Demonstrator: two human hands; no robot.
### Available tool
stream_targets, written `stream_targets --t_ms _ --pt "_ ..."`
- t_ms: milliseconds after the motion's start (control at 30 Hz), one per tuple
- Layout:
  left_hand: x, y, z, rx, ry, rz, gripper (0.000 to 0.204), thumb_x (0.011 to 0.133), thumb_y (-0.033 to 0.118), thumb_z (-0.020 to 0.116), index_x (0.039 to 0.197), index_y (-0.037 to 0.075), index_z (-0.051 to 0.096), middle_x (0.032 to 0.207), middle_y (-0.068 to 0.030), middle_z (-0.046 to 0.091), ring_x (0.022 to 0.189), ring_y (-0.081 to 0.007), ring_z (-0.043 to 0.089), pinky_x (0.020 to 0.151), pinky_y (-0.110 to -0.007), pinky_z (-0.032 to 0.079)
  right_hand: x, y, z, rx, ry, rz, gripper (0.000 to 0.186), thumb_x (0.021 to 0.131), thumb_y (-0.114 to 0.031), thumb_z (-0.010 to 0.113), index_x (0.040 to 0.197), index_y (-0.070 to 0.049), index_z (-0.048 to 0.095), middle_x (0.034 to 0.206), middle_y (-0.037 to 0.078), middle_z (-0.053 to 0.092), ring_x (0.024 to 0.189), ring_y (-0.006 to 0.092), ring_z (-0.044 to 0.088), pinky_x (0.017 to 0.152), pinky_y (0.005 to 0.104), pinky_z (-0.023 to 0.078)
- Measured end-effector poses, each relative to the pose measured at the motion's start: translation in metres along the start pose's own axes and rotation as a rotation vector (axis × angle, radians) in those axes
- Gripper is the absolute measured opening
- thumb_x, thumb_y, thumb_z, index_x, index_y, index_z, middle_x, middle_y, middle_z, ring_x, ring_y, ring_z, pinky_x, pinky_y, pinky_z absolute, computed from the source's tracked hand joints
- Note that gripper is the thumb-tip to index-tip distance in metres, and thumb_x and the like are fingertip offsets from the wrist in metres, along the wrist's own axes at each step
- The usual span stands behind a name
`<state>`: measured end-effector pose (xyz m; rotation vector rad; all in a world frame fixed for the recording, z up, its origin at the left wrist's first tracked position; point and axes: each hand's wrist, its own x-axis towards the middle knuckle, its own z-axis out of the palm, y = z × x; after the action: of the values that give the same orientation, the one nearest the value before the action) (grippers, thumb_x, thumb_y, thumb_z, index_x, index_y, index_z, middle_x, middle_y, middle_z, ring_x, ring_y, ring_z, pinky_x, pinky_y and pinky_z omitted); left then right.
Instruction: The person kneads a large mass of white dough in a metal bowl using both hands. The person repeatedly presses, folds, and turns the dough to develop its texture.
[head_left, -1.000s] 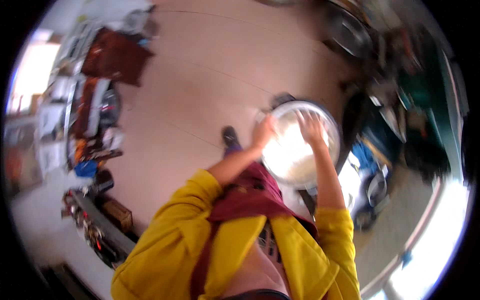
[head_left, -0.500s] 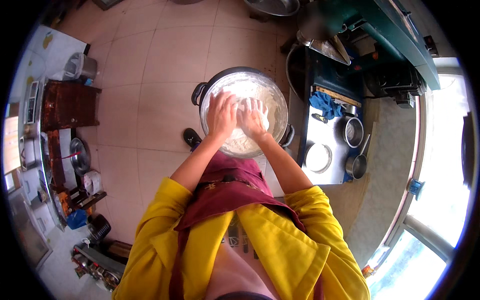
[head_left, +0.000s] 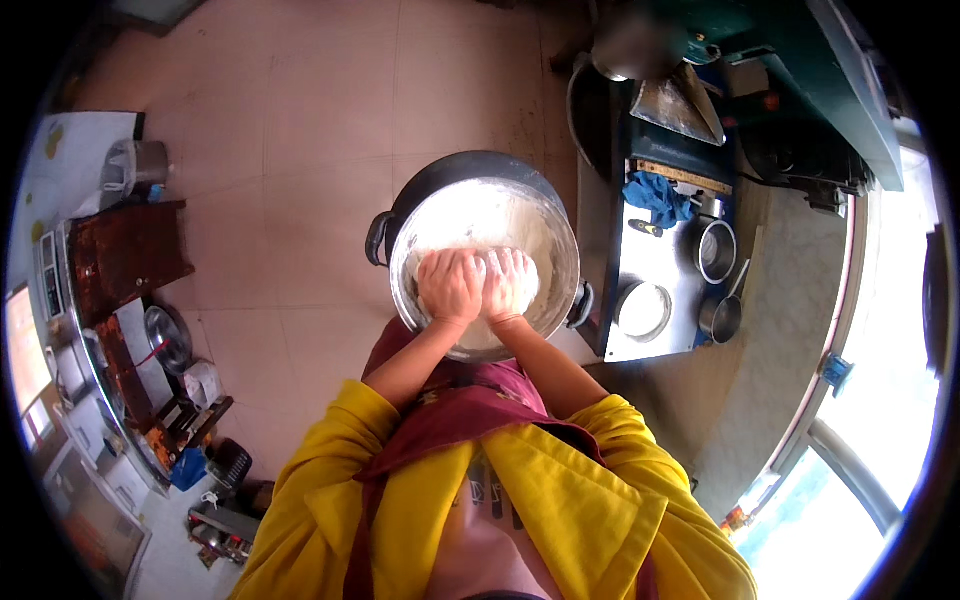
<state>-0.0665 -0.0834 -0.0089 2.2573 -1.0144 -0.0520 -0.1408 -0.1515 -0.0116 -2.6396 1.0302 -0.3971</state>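
A large round metal pot [head_left: 470,165] with dark side handles stands in front of me, dusted inside with white flour [head_left: 470,220]. My left hand [head_left: 450,285] and my right hand [head_left: 508,283] are side by side in it, thumbs close together. Both press down on a pale lump of dough [head_left: 534,280], their fingers curled over it. Most of the dough is hidden beneath them. Flour whitens the fingers, mainly on my right hand.
To the right, a metal-topped table holds a blue cloth [head_left: 655,198], a round pan [head_left: 642,310], a pot [head_left: 715,250] and a saucepan [head_left: 720,318]. Green machinery [head_left: 800,60] stands beyond it. At left are a brown cabinet [head_left: 125,255] and a metal lid [head_left: 168,338].
Both hands have come nearer to my body inside the pot, fingers more curled on the dough. The pot shows nearer to me, and its far wall is more visible.
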Motion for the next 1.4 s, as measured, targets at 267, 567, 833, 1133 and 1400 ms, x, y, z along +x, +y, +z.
stream_targets --t_ms 267,567,833,1133,1400 --pt "0.059 -0.022 0.009 -0.023 -0.136 0.102 0.022 0.085 0.018 0.048 0.067 0.008 0.055 0.068 -0.0067 0.057 0.068 -0.0269 0.055 0.067 -0.038 0.041 0.049 0.020 0.019 0.136 -0.189 -0.014 0.017 0.077 -0.027 0.056 0.078 -0.011 0.064 0.079 0.009 0.063 0.071 0.0297 0.059 0.066 0.0409 0.045" --pt "0.079 -0.036 0.036 0.025 -0.172 0.089 0.024 0.086 0.018 0.049 0.065 0.010 0.057 0.070 -0.0050 0.061 0.071 -0.0247 0.058 0.064 -0.038 0.041 0.077 0.029 0.034 0.172 -0.116 0.030 0.017 0.079 -0.025 0.057 0.080 -0.012 0.068 0.073 0.009 0.066 0.066 0.0286 0.064 0.063 0.0398 0.052" --pt "0.107 -0.030 0.043 0.041 -0.096 0.064 0.036 0.090 0.024 0.047 0.063 0.006 0.063 0.070 -0.0124 0.065 0.071 -0.0305 0.061 0.068 -0.044 0.047 0.102 0.026 0.027 0.066 -0.331 0.203 0.034 0.088 -0.033 0.045 0.083 -0.010 0.070 0.072 0.016 0.067 0.072 0.0323 0.066 0.066 0.0432 0.053" --pt "0.074 0.015 -0.030 0.102 -0.385 -0.213 0.039 0.090 0.032 0.046 0.071 0.005 0.067 0.076 -0.0201 0.064 0.073 -0.0372 0.063 0.065 -0.048 0.049 0.065 0.001 -0.034 0.151 -0.600 0.060 0.034 0.084 -0.034 0.050 0.093 -0.006 0.068 0.090 0.018 0.067 0.089 0.0363 0.064 0.090 0.0539 0.040" --pt "-0.016 0.028 -0.029 0.271 -0.130 -0.111 0.030 0.087 0.024 0.047 0.073 0.008 0.068 0.102 -0.0088 0.062 0.106 -0.0238 0.051 0.100 -0.047 0.032 -0.016 0.007 -0.026 0.041 -0.162 -0.193 0.029 0.081 -0.029 0.051 0.101 -0.012 0.065 0.105 0.011 0.060 0.102 0.0287 0.052 0.100 0.0480 0.030"
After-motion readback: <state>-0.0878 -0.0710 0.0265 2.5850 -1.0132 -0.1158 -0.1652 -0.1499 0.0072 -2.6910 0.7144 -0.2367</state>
